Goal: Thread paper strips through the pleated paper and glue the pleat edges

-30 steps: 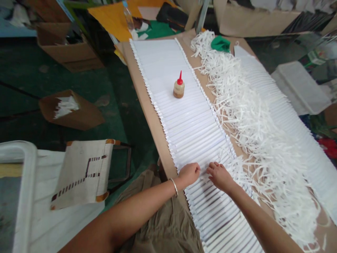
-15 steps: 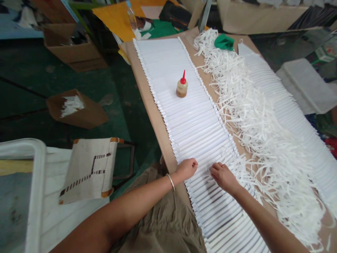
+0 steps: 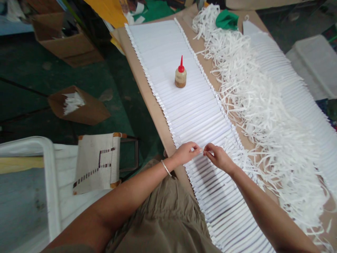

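My left hand (image 3: 187, 153) and my right hand (image 3: 219, 159) meet fingertip to fingertip just above a long row of overlapping white pieces (image 3: 200, 105) with notched edges. Both hands are closed in a pinch. A small white strip (image 3: 202, 150) shows between the fingertips, mostly hidden by them. To the right of my right hand, loose white strips (image 3: 237, 154) lie across the row. Farther up the row stands a squeeze bottle (image 3: 180, 79) with a red pointed nozzle and brownish contents.
A heap of white strips (image 3: 255, 91) with a green cloth (image 3: 226, 19) on it runs along the brown tabletop (image 3: 142, 73). Beyond it lies another white row (image 3: 286, 77). Left of the table are a woven stool (image 3: 93, 165), a cardboard box (image 3: 92, 109) and a white tub (image 3: 50, 175).
My two hands have come together, the right moving left and up, and their fingertips now meet. The view has shifted, with the table's far end higher in the picture.
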The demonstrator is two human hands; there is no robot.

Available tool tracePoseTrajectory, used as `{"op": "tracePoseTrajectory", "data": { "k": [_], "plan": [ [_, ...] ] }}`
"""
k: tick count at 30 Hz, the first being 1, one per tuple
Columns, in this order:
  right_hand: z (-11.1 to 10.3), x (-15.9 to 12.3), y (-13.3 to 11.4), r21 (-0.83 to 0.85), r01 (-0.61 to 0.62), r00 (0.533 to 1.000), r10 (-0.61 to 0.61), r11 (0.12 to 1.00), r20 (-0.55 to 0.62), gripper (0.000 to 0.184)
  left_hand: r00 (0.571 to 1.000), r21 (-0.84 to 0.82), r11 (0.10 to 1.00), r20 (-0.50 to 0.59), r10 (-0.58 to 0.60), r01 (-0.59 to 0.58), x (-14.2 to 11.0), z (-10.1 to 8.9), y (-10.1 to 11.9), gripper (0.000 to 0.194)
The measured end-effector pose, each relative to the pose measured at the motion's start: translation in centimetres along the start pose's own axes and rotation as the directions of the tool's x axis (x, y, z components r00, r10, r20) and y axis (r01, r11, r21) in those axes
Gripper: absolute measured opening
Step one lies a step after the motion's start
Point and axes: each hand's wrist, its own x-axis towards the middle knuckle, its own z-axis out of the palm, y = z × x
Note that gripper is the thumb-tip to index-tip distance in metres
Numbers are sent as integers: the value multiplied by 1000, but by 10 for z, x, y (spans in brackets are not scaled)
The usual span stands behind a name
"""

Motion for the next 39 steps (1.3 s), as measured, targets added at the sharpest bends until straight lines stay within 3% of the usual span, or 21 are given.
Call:
{"op": "tracePoseTrajectory", "data": {
  "k": [4, 7, 11, 14, 16, 18, 21, 25, 28, 33, 36, 39],
  "plan": [
    [2, 5, -5, 52, -5, 1000, 4, 999, 16, 10, 999, 147, 989, -12, 31, -29, 1, -6, 0, 19],
    [-10, -4, 13, 12, -61, 998, 61, 998, 32, 14, 998, 219, 976, -66, 19, -4, -1, -26, -6, 20],
    [-33, -27, 44, -321, -204, 972, 231, 925, 47, 17, 979, 346, 922, -162, -123, 173, -8, -61, -13, 23],
    [-34, -24, 30, -492, -155, 987, 152, 856, -46, 28, 976, 378, 901, -105, -189, 214, -11, -64, -6, 24],
    [-23, -8, 2, -400, -35, 995, -4, 916, -96, 38, 987, 315, 937, 7, -163, 153, -10, -53, 7, 23],
    [-10, 12, -28, -162, 85, 991, -100, 983, -86, 39, 988, 194, 975, 87, -126, 107, -6, -42, 19, 23],
    [-3, 31, -44, 158, 17, 1000, -20, 987, 22, 43, 990, 7, 993, 73, -121, 121, -2, -46, 24, 22],
    [-28, 25, -4, 194, -156, 987, 143, 968, 79, 45, 975, -110, 974, -86, -206, 196, -8, -84, 0, 21],
    [-54, 17, 37, 176, -237, 971, 231, 955, 55, 47, 947, -200, 942, -120, -297, 270, -14, -102, -28, 17],
    [-86, 30, 79, 49, -311, 947, 314, 949, -64, 44, 922, -279, 898, -85, -377, 341, -11, -85, -49, 15],
    [-104, 46, 97, -19, -326, 939, 322, 945, -120, 41, 900, -273, 900, -183, -396, 340, -3, -71, -50, 17],
    [-120, 64, 111, 23, -331, 929, 330, 943, -165, 41, 881, -229, 913, -264, -392, 338, 8, -62, -52, 17]
  ]
}}
